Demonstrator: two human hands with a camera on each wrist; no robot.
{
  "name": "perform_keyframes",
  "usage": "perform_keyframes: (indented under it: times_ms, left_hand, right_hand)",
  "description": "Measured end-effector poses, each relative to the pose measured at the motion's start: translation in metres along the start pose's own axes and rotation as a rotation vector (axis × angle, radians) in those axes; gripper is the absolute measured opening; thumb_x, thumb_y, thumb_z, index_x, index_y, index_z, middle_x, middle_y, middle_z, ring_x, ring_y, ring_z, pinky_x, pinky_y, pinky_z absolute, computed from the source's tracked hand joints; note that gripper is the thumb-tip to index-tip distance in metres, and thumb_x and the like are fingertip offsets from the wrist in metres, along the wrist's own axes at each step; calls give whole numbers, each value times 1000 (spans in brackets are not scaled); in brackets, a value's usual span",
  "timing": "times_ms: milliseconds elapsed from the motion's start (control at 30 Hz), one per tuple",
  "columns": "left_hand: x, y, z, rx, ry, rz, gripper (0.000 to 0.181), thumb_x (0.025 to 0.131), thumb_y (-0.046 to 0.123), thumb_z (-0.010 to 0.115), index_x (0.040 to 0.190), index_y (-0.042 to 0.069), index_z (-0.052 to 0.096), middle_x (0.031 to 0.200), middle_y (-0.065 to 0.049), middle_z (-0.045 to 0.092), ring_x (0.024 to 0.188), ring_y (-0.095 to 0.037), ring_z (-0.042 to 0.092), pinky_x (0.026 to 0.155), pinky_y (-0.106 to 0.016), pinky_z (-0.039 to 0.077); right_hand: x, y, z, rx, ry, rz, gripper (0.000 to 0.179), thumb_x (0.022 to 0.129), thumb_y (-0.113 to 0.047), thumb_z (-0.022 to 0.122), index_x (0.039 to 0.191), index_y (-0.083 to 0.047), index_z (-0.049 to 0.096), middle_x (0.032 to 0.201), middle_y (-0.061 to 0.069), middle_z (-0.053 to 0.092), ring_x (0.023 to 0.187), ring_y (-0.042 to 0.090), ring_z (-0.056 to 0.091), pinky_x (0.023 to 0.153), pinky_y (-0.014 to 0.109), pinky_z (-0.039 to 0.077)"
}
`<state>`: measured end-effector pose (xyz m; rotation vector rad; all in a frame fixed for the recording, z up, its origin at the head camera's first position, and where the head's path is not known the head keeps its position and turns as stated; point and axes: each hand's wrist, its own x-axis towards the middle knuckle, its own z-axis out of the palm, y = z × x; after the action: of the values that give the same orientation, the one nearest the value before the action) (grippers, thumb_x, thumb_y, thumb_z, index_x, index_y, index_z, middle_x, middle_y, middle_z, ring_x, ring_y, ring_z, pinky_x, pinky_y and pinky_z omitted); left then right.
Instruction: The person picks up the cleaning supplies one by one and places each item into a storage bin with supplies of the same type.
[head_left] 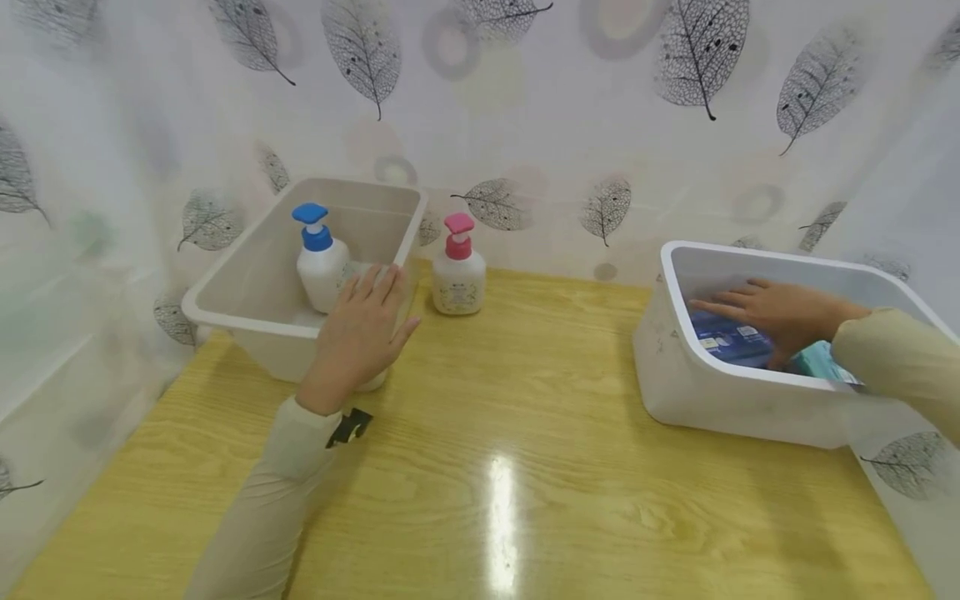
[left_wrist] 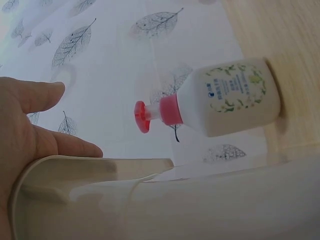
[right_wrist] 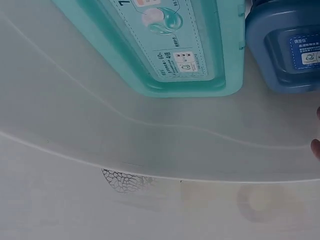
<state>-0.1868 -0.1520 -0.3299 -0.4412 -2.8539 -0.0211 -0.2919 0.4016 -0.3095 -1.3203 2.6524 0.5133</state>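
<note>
My left hand [head_left: 360, 329] lies over the near right rim of a beige plastic tub [head_left: 255, 348], its fingers extended and the thumb apart. Inside that tub, beyond the fingers, stands a white pump bottle with a blue top [head_left: 318, 271]. To the right of the tub, a white pump bottle with a pink top [head_left: 459, 282] stands upright on the table. My right hand [head_left: 791, 315] reaches into a white tub [head_left: 735, 408], fingers spread over a dark blue pack [head_left: 731, 342]. Beside it sits a teal pack [right_wrist: 170, 60], partly hidden by the hand and sleeve in the head view.
Both tubs stand on a yellow wood-grain table [head_left: 525, 417], one at each side. A pale curtain [head_left: 540, 142] with leaf prints hangs behind and around it. A dark clip-like piece [head_left: 349, 427] sits at the left cuff.
</note>
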Motion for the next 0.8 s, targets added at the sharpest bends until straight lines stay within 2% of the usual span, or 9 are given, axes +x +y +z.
perform_keyframes:
  times_ms: [100,333,533,700,800]
  left_hand:
    - [1,-1,-1,5,11,2,66,97,42,44,145,-1,30,151,-18,32,141,-36,27,117,-53,19]
    - [0,-1,-1,-7,12,10,66,97,42,44,145,0,30,150,-19,34,141,-36,28,117,-53,19]
    - [-2,0,0,-6,20,8,66,96,42,46,145,-1,31,150,-19,34,140,-36,28,116,-53,21]
    - [-2,0,-1,-3,40,14,66,96,41,47,144,-1,32,148,-19,36,139,-36,30,116,-53,22]
    - [-1,0,-1,-6,38,14,65,96,42,46,144,-1,32,148,-19,36,140,-36,30,116,-53,22]
  right_hand:
    - [0,2,-3,5,10,6,127,44,-81,70,146,-17,29,139,19,46,123,42,46,102,62,33]
    - [-1,1,-6,-59,-41,43,126,41,-72,78,142,-9,35,139,22,46,123,44,46,103,62,32]
    - [0,-4,-15,-56,-11,73,123,40,-68,81,137,-3,43,136,22,49,124,44,45,103,63,32]
    - [-1,-6,-23,-63,1,118,118,41,-60,85,137,-6,44,137,22,48,126,44,43,104,63,31]
    - [-2,-8,-28,-59,9,144,112,45,-54,87,138,-9,44,139,21,47,128,44,41,106,63,28]
